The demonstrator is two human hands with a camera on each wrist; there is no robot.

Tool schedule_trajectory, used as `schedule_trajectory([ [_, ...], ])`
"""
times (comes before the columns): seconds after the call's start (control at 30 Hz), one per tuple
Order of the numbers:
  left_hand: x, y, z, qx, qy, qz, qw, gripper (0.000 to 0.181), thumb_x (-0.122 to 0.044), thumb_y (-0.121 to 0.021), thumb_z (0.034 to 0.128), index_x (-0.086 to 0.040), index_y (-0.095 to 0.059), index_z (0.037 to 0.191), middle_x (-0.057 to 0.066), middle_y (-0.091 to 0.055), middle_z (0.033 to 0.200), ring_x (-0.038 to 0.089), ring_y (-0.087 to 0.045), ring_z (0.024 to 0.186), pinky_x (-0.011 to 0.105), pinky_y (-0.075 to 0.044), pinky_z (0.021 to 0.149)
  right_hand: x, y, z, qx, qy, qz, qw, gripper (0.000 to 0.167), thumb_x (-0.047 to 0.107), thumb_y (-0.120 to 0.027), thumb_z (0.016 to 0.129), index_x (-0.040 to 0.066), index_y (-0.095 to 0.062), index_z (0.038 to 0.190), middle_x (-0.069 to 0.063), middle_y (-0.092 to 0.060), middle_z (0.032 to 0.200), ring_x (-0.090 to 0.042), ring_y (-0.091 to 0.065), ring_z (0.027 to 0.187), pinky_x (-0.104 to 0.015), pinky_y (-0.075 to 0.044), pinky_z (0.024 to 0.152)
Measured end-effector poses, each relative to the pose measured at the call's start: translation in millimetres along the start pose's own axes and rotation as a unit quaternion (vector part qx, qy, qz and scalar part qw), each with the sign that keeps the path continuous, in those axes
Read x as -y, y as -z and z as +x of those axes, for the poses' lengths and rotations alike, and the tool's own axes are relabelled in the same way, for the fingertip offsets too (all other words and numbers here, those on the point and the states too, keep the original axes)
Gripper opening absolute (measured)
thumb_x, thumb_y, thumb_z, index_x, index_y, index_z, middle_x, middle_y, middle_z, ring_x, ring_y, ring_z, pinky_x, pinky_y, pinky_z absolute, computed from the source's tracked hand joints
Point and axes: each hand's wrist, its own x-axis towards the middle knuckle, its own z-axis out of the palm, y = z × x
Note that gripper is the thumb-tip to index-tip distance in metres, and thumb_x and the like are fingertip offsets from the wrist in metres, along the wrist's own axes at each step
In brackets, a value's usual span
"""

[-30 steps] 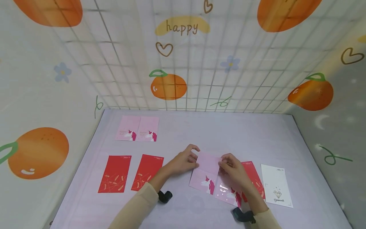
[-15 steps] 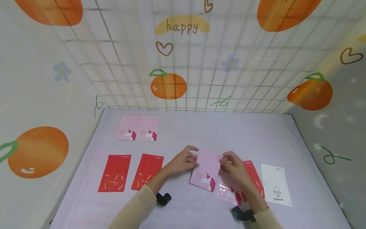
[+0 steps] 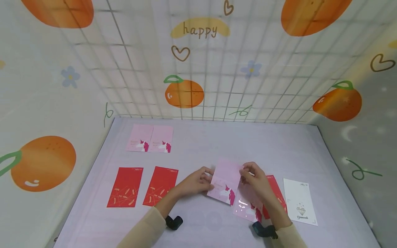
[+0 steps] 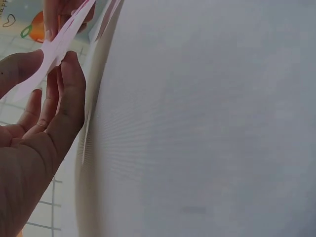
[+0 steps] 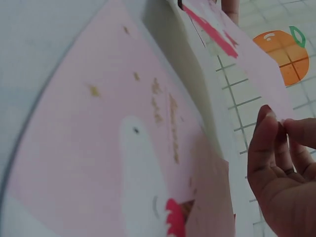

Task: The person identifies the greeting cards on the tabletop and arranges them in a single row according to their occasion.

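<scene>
Both hands hold a pink unicorn card (image 3: 225, 182) by its edges, lifted slightly above the table. My left hand (image 3: 195, 182) pinches the lower left edge; in the left wrist view, the thumb (image 4: 24, 69) lies on one face and the index finger on the other. My right hand (image 3: 256, 181) pinches the upper right edge between thumb and fingertips, also seen in the right wrist view. Below the right hand, a second pink unicorn card (image 3: 243, 208) lies partly hidden on the table. A red card (image 3: 277, 193) sits partly behind the right wrist.
Two red cards with gold print, a left one (image 3: 125, 187) and a right one (image 3: 161, 184), lie at left. Two pink unicorn cards (image 3: 150, 137) lie side by side at the back left. A white diamond card (image 3: 300, 201) is at right. A grid (image 3: 214, 86) rises behind the table.
The held card has risen a little and shifted slightly right, its lower edge now off the table. My left hand has slid down towards its lower left edge.
</scene>
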Motion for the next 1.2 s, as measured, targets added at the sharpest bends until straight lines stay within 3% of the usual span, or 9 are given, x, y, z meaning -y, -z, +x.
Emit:
schedule_trajectory([
  [0.27,2.1,-1.4,-4.3,0.001,0.003,-0.022,0.9998,0.036,-0.020,-0.072,0.0929,-0.016,-0.053,0.124,0.001,-0.068,0.103,0.019,-0.070,0.088,0.035,-0.059,0.076,-1.5,0.9,-1.2,0.001,0.005,0.020,0.9998,0.034,0.025,-0.065,0.099,0.005,-0.054,0.123,-0.021,-0.058,0.108,-0.032,-0.065,0.086,-0.036,-0.058,0.078],
  [0.57,3.2,-0.4,-4.9,0.000,0.006,-0.032,0.9995,0.033,-0.018,-0.071,0.0941,-0.016,-0.055,0.123,0.002,-0.069,0.103,0.020,-0.070,0.090,0.035,-0.059,0.076,-0.9,-1.1,-0.7,0.000,-0.014,0.022,0.9997,0.035,0.029,-0.067,0.098,0.006,-0.054,0.122,-0.020,-0.059,0.109,-0.031,-0.065,0.089,-0.036,-0.058,0.079],
  [0.77,0.0,1.4,-7.3,0.000,0.002,-0.039,0.9992,0.033,-0.017,-0.070,0.0945,-0.016,-0.054,0.123,0.002,-0.068,0.105,0.020,-0.070,0.091,0.037,-0.059,0.077,-0.8,-2.3,-3.4,-0.008,-0.040,0.010,0.9991,0.040,0.034,-0.067,0.097,0.014,-0.054,0.130,-0.013,-0.062,0.116,-0.030,-0.066,0.093,-0.035,-0.057,0.081],
  [1.2,-0.9,7.2,-3.5,-0.057,-0.018,-0.048,0.9971,0.035,-0.015,-0.069,0.0948,-0.014,-0.052,0.125,0.005,-0.067,0.104,0.023,-0.070,0.089,0.038,-0.059,0.075,-3.7,-15.8,-17.4,0.020,-0.056,0.044,0.9972,0.047,0.032,-0.074,0.092,0.017,-0.055,0.131,-0.014,-0.064,0.111,-0.030,-0.067,0.095,-0.036,-0.057,0.083],
])
